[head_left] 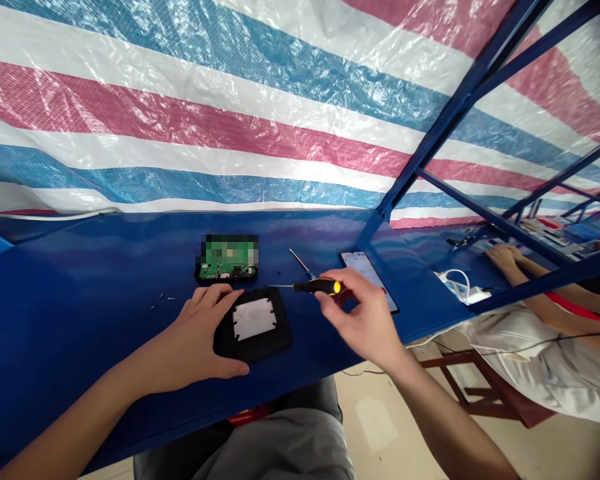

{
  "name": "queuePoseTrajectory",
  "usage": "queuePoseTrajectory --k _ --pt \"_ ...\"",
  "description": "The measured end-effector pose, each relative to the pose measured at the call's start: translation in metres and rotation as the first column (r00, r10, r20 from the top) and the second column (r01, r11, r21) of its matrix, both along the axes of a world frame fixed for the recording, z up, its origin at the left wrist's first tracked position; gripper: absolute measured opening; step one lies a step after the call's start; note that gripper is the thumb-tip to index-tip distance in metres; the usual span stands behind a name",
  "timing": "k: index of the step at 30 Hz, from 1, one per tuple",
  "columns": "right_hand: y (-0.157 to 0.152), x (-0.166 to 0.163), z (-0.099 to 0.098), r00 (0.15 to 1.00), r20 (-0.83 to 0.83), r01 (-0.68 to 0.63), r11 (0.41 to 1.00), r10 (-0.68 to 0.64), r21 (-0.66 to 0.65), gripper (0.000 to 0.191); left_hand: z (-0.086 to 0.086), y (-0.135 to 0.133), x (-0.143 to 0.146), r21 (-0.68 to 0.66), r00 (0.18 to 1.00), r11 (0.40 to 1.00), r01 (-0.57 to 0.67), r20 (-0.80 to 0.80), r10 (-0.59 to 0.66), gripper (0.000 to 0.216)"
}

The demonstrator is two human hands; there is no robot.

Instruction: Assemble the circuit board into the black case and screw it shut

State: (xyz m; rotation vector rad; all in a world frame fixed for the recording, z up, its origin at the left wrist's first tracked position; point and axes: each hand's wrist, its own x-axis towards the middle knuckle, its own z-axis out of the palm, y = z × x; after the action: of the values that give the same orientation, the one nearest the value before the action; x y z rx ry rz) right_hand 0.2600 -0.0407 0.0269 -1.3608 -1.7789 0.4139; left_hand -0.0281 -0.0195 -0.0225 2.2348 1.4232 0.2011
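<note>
My left hand (193, 343), thumb and fingers spread wide, clasps the left side of a square black case with a white panel (254, 320), lying on the blue desk (105, 267). Right hand (363, 313) pinches the handle of a yellow-and-black screwdriver (310, 287), tip leftward by the case's far edge; contact unclear. Forearms slant in from both lower corners.

Left grip (195, 337) spans wide; right grip (364, 319) pinches.
</note>
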Motion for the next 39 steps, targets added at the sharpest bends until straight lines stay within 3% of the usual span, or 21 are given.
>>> queuePoseTrajectory --k 3,7,12,16,39 --pt "0.004 0.002 0.019 0.986 -0.164 0.019 0.992 0.002 0.122 0.016 0.002 0.000 0.001 -0.031 1.000 1.000 -0.001 -0.011 0.001 0.107" --pt "0.011 -0.008 0.032 0.968 -0.241 -0.021 0.976 0.075 0.218 0.016 0.001 -0.001 0.000 -0.044 1.000 0.999 0.004 -0.014 -0.004 0.109" --pt "0.018 -0.026 0.033 0.979 -0.085 -0.152 0.939 0.186 0.308 0.017 -0.006 -0.001 -0.002 0.025 1.000 1.000 0.007 0.021 -0.008 0.107" --pt "0.020 -0.031 0.033 0.984 0.026 -0.171 0.912 0.174 0.372 0.016 -0.009 -0.001 -0.002 0.043 0.999 0.999 0.003 0.041 -0.004 0.105" --pt "0.022 -0.034 0.031 0.971 0.104 -0.238 0.902 0.215 0.361 0.018 -0.008 -0.002 -0.001 -0.019 0.999 1.000 -0.022 0.027 0.022 0.108"
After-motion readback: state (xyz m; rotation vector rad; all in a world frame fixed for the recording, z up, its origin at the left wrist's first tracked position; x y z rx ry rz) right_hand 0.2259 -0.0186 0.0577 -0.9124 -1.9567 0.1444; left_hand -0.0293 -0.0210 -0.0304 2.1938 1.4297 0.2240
